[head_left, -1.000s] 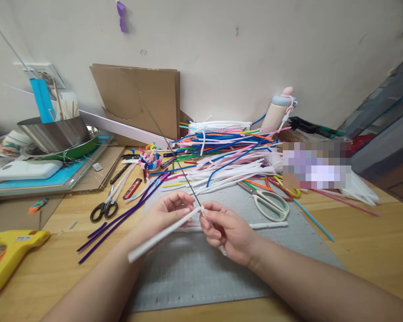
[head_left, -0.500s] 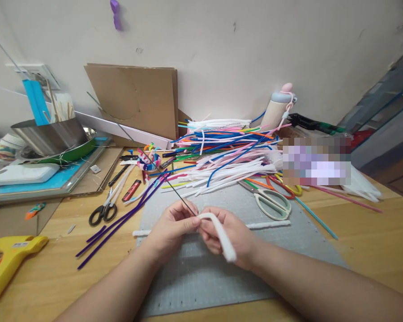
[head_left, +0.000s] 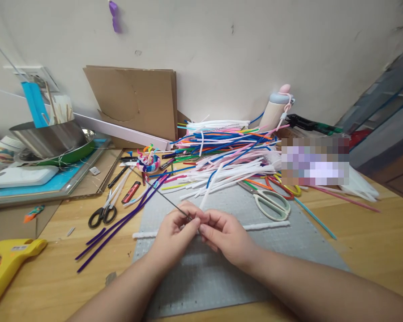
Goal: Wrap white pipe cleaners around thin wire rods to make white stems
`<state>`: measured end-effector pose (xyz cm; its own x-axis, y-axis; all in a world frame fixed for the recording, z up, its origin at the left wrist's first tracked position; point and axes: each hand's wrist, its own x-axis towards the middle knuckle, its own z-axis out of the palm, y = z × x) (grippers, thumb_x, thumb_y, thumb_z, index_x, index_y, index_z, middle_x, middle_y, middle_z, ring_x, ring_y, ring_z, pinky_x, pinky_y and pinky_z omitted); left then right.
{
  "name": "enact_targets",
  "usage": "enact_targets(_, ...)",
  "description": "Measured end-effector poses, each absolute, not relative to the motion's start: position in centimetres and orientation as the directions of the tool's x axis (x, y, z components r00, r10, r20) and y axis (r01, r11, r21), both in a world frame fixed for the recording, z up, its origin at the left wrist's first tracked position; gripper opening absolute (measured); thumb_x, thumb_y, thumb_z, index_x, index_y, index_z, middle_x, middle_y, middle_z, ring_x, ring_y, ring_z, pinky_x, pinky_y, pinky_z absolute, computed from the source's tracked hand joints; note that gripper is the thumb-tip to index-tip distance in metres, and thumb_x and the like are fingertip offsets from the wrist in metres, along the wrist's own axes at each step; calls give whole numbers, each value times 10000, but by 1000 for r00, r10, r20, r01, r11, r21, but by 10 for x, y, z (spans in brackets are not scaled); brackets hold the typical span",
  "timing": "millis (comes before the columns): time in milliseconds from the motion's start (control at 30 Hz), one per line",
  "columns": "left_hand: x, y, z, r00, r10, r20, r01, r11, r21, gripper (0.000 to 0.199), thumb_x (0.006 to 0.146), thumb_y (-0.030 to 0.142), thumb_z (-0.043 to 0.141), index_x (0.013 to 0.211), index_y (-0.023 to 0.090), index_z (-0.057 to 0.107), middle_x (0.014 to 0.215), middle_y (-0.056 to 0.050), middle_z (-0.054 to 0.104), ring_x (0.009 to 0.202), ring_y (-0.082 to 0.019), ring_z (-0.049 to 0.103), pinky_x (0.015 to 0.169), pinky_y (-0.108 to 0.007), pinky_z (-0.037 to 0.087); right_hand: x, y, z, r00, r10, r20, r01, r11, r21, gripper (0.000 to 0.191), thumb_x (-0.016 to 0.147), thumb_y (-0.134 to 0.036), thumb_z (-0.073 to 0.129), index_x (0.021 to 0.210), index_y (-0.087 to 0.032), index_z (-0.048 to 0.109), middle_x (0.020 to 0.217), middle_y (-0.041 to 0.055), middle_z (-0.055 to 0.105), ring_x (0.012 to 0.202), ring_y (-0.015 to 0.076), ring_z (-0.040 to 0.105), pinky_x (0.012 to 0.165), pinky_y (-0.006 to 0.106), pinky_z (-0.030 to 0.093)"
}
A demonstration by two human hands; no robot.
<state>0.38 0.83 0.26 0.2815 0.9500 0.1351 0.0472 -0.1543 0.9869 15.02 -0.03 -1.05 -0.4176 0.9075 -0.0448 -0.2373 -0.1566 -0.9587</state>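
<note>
My left hand [head_left: 177, 230] is closed on a thin dark green stem [head_left: 164, 197], which slants up to the left from its fingertips. Touching it on the right, my right hand [head_left: 225, 235] pinches at a white pipe cleaner [head_left: 210, 190], whose free end points up and away from me. The fingertips of both hands meet where stem and pipe cleaner come together, and the join is hidden by the fingers. Beneath the hands, a long white fuzzy strip [head_left: 268, 225] lies across the grey cutting mat [head_left: 208, 286].
Behind the mat lies a heap of colored pipe cleaners [head_left: 228, 156]. White-handled scissors [head_left: 272, 205] rest at right, black scissors [head_left: 102, 216] and purple pipe cleaners [head_left: 110, 239] at left. A yellow glue gun [head_left: 10, 259] is far left. A bottle [head_left: 273, 112] stands at the back.
The white pipe cleaner's free end swung from hanging over my right hand to pointing up and away. The dark green stem tilted lower, and both hands shifted slightly.
</note>
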Motion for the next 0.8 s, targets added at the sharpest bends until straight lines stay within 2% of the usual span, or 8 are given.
enact_targets(133, 1, 7, 7, 251, 929, 272, 272, -337, 901, 93, 809, 264, 573, 818, 172, 590, 846, -41, 538, 803, -167, 512, 684, -271, 418, 152, 2, -9, -416, 903, -110, -320, -258, -912, 290, 753, -416, 654, 758, -157, 525, 564, -58, 486, 383, 25, 327, 362, 163, 221)
enact_targets(300, 1, 6, 1, 283, 927, 246, 333, -336, 881, 117, 850, 283, 526, 916, 187, 532, 857, -30, 539, 719, -140, 504, 649, -272, 428, 153, 0, -9, -364, 926, -95, -387, -244, -889, 240, 763, -363, 663, 800, -153, 553, 558, -58, 494, 386, 19, 342, 365, 149, 229)
enact_targets(400, 2, 5, -2, 298, 906, 299, 373, -399, 838, 112, 857, 228, 510, 965, 196, 510, 866, -25, 531, 739, -139, 506, 678, -278, 428, 153, -1, -10, -328, 941, -85, -439, -231, -868, 198, 783, -335, 646, 850, -170, 561, 563, -61, 497, 386, 19, 336, 365, 144, 231)
enact_targets(533, 4, 3, -2, 288, 878, 383, 371, -471, 800, 254, 834, 142, 505, 1074, 220, 473, 1002, -45, 517, 778, -137, 522, 697, -277, 432, 154, -1, -9, -292, 952, -95, -481, -232, -846, 232, 789, -305, 641, 977, -195, 561, 577, -63, 506, 390, 21, 322, 363, 141, 229)
enact_targets(600, 5, 1, -2, 275, 878, 392, 373, -473, 798, 326, 823, 120, 502, 1125, 236, 462, 1067, -54, 512, 794, -139, 529, 699, -277, 434, 154, 1, -8, -271, 956, -109, -480, -232, -846, 250, 777, -297, 653, 983, -179, 577, 572, -59, 504, 392, 20, 322, 361, 141, 230)
enact_targets(667, 5, -2, -4, 255, 894, 369, 374, -443, 815, 385, 817, 115, 506, 1173, 250, 441, 1040, -48, 530, 788, -141, 531, 705, -280, 435, 153, 3, -7, -257, 957, -135, -498, -251, -830, 249, 764, -288, 667, 966, -167, 588, 572, -56, 506, 394, 17, 323, 359, 137, 221)
enact_targets(733, 6, -4, -5, 175, 926, 334, 330, -375, 866, 350, 813, 121, 516, 1131, 249, 443, 970, -29, 544, 761, -135, 533, 715, -286, 437, 154, 5, -6, -266, 949, -171, -534, -292, -793, 237, 754, -271, 676, 947, -164, 590, 575, -54, 506, 393, 11, 314, 358, 130, 198)
enact_targets(800, 8, -3, -7, 68, 960, 273, 201, -281, 938, 193, 803, 127, 529, 953, 228, 462, 913, -9, 541, 720, -123, 541, 702, -283, 443, 155, 7, -6, -300, 932, -205, -582, -349, -735, 216, 747, -246, 681, 924, -167, 584, 572, -57, 503, 389, 6, 296, 357, 122, 171)
